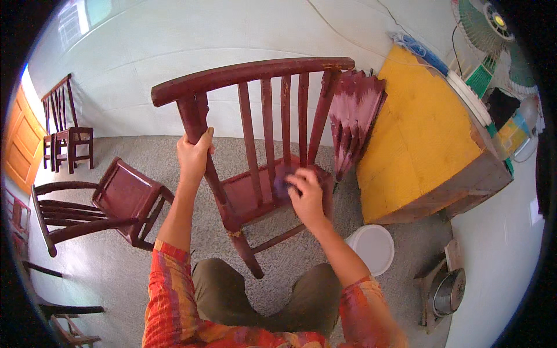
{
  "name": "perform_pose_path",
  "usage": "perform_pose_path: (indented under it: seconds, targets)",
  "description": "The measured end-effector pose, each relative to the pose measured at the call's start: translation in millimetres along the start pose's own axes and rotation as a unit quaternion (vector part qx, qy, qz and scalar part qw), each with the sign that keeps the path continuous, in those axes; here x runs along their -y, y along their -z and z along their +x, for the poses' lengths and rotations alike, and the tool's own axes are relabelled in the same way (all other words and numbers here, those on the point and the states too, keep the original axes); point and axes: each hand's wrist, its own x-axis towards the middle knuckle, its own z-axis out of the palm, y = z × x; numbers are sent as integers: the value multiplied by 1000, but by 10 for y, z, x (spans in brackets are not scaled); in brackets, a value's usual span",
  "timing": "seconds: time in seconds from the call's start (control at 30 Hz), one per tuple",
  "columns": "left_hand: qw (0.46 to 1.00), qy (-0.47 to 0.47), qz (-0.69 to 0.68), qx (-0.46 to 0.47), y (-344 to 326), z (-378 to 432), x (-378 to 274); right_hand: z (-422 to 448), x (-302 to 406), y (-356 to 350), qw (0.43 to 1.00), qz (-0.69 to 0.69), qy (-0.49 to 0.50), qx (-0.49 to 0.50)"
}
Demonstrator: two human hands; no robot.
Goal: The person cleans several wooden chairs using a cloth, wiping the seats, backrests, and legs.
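A dark red wooden chair (252,71) stands tilted before me, its slatted back turned towards me. My left hand (194,152) grips the left post of the backrest, below the thick top rail. Near the lower ends of the slats, my right hand (307,195) has its fingers bent around a dark purplish thing (282,185), too blurred to name for sure. That thing lies against or just in front of a slat, above the seat (239,191). Paint is worn off in spots on the rail, one slat and a front-facing leg joint.
Another dark red chair (126,187) lies close on the left; more chairs (67,139) stand by the wall. On the right are a folded maroon umbrella (354,117), a yellow-topped wooden cabinet (409,130), a white lidded bucket (373,250), a metal pot (449,296) and a fan (483,26).
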Motion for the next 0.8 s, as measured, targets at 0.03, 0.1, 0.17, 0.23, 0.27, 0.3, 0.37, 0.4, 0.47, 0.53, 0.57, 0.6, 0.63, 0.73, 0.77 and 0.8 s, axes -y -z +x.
perform_pose_path:
  seconds: [0.03, 0.1, 0.17, 0.23, 0.27, 0.3, 0.37, 0.4, 0.47, 0.53, 0.57, 0.6, 0.63, 0.73, 0.77, 0.8]
  targets:
    - [1000, -4, 5, 1, 48, 1, 50, 240, 210, 9, 998, 3, 41, -42]
    - [1000, -17, -3, 6, 91, 54, 81, 857, 608, 80, 987, -13, 116, -111]
    - [1000, -23, -5, 1, 97, -6, 71, 1394, 835, 28, 978, 29, 161, -131]
    - [999, -25, -25, 3, -4, -41, 18, 1707, 806, -61, 974, 26, 158, -160]
    - [999, -25, -33, 6, -33, -39, -1, 1692, 783, -63, 974, 16, 157, -163]
    - [999, -25, -38, 7, -35, -34, 1, 1644, 770, -91, 974, 10, 156, -167]
    - [998, -29, -46, 6, 49, -25, 11, 1304, 587, -315, 983, -12, 115, -143]
    - [998, -31, -51, 3, 90, 1, 76, 1061, 452, -453, 987, -25, 95, -131]
    - [998, -25, -54, 4, 84, 14, 135, 448, 131, -582, 992, -30, 90, -77]
    - [999, -15, -38, 3, 56, 13, 117, -249, -247, -686, 996, -50, 78, -19]
    - [999, -14, -46, 3, 18, 8, 74, -457, -334, -627, 997, -50, 57, 2]
    - [999, -12, -46, 3, 9, 6, 58, -606, -317, -597, 998, -44, 33, 22]
    - [999, -10, -47, 4, -1, 7, 55, -695, -327, -578, 998, -39, 8, 43]
    - [999, -14, -28, 7, 35, 22, 61, -440, -53, -424, 995, 21, -83, 47]
    - [999, -23, -24, 3, 43, 24, 80, -266, 30, -418, 999, 18, -32, -4]
    - [999, -25, -37, 1, -47, -16, 79, -34, 143, -249, 999, -3, 19, -50]
